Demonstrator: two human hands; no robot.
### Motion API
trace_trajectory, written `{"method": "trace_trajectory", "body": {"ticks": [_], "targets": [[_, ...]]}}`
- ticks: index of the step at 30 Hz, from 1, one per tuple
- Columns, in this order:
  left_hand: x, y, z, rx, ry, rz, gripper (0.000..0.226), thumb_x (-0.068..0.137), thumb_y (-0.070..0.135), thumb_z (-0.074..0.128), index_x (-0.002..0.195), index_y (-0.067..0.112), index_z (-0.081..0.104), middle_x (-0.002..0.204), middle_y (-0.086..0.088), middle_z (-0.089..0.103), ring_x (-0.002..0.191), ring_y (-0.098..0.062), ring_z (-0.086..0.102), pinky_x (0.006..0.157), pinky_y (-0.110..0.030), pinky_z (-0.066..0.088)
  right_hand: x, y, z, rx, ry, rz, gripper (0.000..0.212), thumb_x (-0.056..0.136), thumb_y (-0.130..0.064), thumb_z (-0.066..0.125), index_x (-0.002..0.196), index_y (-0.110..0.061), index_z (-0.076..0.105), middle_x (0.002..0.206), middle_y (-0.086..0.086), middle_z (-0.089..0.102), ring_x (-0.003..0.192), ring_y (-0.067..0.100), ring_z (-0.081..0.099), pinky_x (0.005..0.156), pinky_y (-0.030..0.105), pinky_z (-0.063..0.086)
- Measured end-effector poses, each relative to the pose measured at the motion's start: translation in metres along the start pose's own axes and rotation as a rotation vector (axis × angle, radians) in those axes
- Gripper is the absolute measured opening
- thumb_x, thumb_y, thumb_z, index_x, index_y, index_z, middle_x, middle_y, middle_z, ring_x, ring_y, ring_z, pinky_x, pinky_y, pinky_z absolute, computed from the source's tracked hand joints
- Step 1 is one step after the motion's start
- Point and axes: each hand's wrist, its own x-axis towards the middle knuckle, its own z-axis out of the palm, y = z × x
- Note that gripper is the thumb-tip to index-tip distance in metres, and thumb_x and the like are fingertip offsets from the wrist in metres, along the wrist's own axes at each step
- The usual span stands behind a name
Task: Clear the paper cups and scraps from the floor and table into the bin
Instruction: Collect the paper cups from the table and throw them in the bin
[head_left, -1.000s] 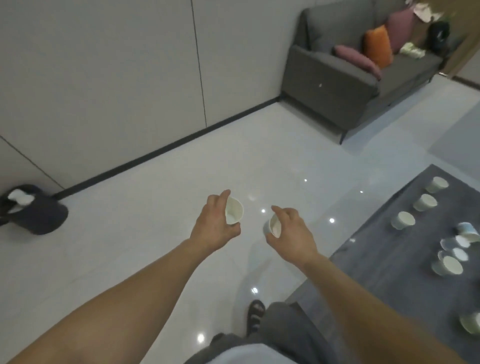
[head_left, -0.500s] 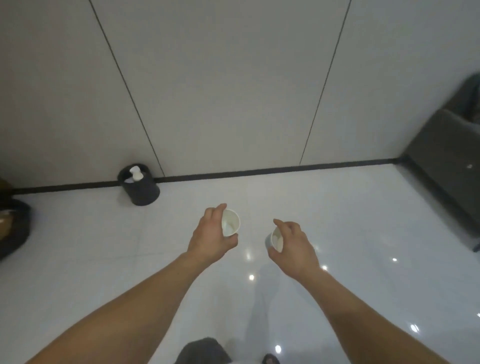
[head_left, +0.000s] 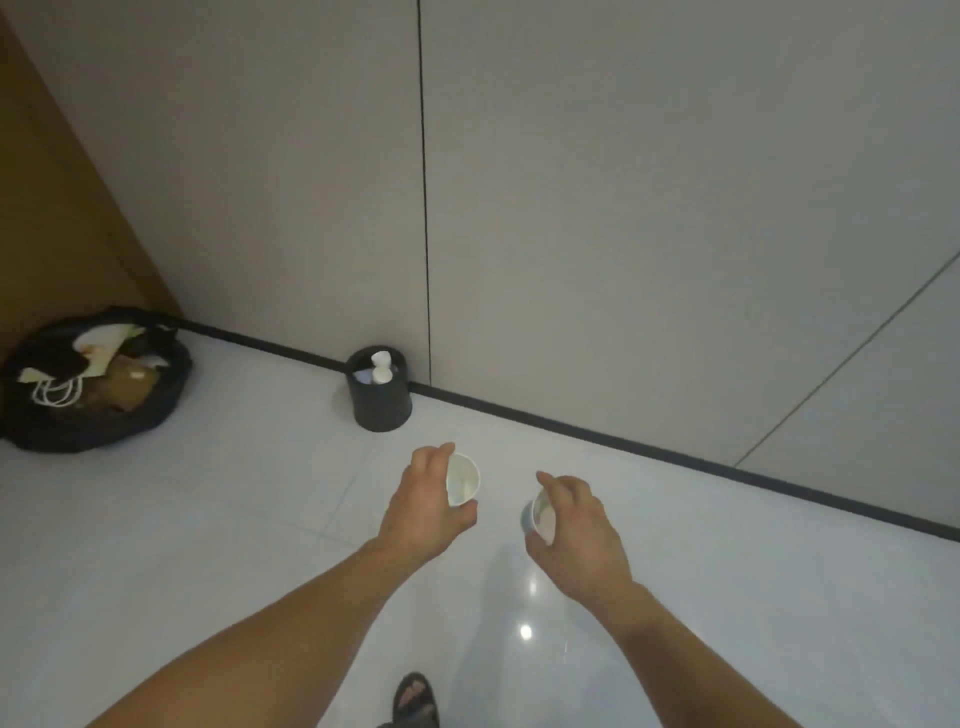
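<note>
Against half a second ago, faces further left: now takes in the whole black bag of rubbish at the left edge, brings the bin nearer the middle of the view, and loses the grey sofa from the right. Keeps both arms stretched forward over the pale floor and the same grip on both cups.

Holds the left cup in the left hand, fingers curled over the top of the rim and thumb pressed up from below. Turns its mouth to the right and toward the camera, long axis near level, base hidden behind the fingers.

Holds the right cup in the right hand, fingers curled over it from the right, forefinger stretched along the top; cannot tell where the thumb sits. Shows the pale inside toward the camera and a bluish outer wall on the left, long axis tilted, base down toward the floor.

Carries both cups in the air, apart from each other, just short of the bin. Finds the bin upright against the dark skirting at the foot of the wall, with white rubbish already inside. Shows one sandalled foot at the bottom edge.
</note>
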Motion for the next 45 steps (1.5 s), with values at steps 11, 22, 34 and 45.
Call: {"method": "trace_trajectory", "body": {"ticks": [11, 22, 34, 45], "targets": [[0.18, -0.021, -0.006, 0.001, 0.059, -0.05, 0.082, 0.077, 0.045, 0.071, 0.144, 0.034, 0.023, 0.14, 0.007, 0.032, 0.121, -0.016, 0.043, 0.094, -0.027, 0.043, 0.207, -0.002, 0.001, 0.036, -0.069, -0.057, 0.073, 0.086, -0.047, 0.062, 0.148, -0.035, 0.025, 0.147, -0.007, 0.031, 0.125, 0.015, 0.042, 0.096, 0.027, 0.045], [0.352, -0.01, -0.005, -0.016, 0.195, -0.242, 0.077, 0.077, 0.042, 0.072, 0.142, 0.027, 0.033, 0.136, 0.003, 0.038, 0.118, -0.017, 0.047, 0.091, -0.028, 0.045, 0.453, -0.009, -0.027, 0.013, -0.208, -0.328, 0.071, 0.087, -0.038, 0.063, 0.148, -0.031, 0.027, 0.146, -0.003, 0.032, 0.126, 0.019, 0.041, 0.1, 0.031, 0.044], [0.518, -0.131, -0.029, -0.104, 0.263, -0.475, 0.085, 0.075, 0.046, 0.074, 0.142, 0.031, 0.023, 0.14, 0.005, 0.033, 0.121, -0.017, 0.045, 0.096, -0.029, 0.048, 0.665, -0.104, 0.054, -0.069, -0.388, -0.49, 0.072, 0.085, -0.037, 0.063, 0.148, -0.028, 0.03, 0.146, -0.001, 0.032, 0.126, 0.021, 0.04, 0.099, 0.029, 0.042], [0.635, -0.298, -0.014, -0.224, 0.25, -0.66, 0.072, 0.071, 0.023, 0.082, 0.133, 0.016, 0.046, 0.125, -0.002, 0.051, 0.1, -0.011, 0.053, 0.075, -0.008, 0.04, 0.832, -0.181, 0.222, -0.09, -0.553, -0.492, 0.072, 0.084, -0.041, 0.069, 0.144, -0.032, 0.03, 0.145, -0.004, 0.036, 0.126, 0.015, 0.045, 0.098, 0.024, 0.047]]}}
